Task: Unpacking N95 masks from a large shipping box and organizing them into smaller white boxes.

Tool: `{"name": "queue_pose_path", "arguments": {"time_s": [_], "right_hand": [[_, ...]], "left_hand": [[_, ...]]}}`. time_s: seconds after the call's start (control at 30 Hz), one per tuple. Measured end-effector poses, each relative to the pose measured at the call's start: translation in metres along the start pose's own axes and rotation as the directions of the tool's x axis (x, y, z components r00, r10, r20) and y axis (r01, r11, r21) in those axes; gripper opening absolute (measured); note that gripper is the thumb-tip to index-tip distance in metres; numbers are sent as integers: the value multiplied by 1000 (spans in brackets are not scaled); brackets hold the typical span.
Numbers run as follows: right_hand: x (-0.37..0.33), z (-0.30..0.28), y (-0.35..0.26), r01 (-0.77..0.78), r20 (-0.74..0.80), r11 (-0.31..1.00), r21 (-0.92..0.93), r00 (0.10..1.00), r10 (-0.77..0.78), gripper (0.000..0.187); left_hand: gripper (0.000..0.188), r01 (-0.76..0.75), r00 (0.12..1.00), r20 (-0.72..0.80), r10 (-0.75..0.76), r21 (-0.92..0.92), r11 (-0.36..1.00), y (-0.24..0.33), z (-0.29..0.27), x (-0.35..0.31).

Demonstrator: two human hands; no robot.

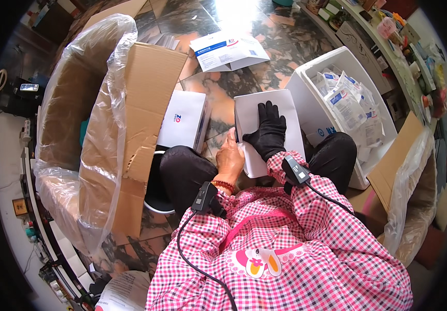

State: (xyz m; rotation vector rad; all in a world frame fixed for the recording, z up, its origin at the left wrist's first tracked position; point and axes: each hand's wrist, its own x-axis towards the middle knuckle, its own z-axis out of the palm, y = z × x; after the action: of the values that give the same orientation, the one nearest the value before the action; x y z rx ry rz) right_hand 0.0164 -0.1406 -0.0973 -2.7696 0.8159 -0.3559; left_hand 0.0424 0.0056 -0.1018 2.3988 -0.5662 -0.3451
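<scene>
Between my knees stands a white cardboard box [247, 111], its plain top facing up. My right hand [269, 129], in a black glove, lies flat on that top with the fingers stretched forward. Against the box's left edge rests my bare left hand [228, 158], a finger pointing forward along the side; its other fingers are partly hidden. To the left sits another white box [182, 116] with a small printed mark. On the right, a white foam box [298, 93] holds several small white packets [345, 106] with blue and red print.
A large carton [151, 88] lined with clear plastic stands open at the left. Ahead on the marble-patterned floor lies an unfolded white and blue box [228, 52]. Another plastic-lined carton [397, 166] is at the right. A cluttered shelf [389, 57] runs along the far right.
</scene>
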Motion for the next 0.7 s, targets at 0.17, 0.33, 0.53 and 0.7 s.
{"name": "queue_pose_path", "arguments": {"time_s": [0.17, 0.33, 0.53, 0.7], "right_hand": [[2, -3, -2, -20, 29, 999, 27, 999, 19, 112], [2, 8, 3, -1, -17, 999, -53, 1000, 0, 108], [27, 3, -4, -91, 82, 996, 14, 993, 90, 109], [37, -1, -14, -39, 130, 997, -74, 990, 48, 114]], "left_hand": [[71, -17, 1000, -4, 17, 94, 995, 0, 0, 3], [78, -55, 998, 13, 54, 144, 988, 3, -3, 2], [82, -62, 998, -1, 62, 56, 997, 0, -2, 1], [84, -6, 1000, 22, 4, 87, 996, 4, -7, 3]]}}
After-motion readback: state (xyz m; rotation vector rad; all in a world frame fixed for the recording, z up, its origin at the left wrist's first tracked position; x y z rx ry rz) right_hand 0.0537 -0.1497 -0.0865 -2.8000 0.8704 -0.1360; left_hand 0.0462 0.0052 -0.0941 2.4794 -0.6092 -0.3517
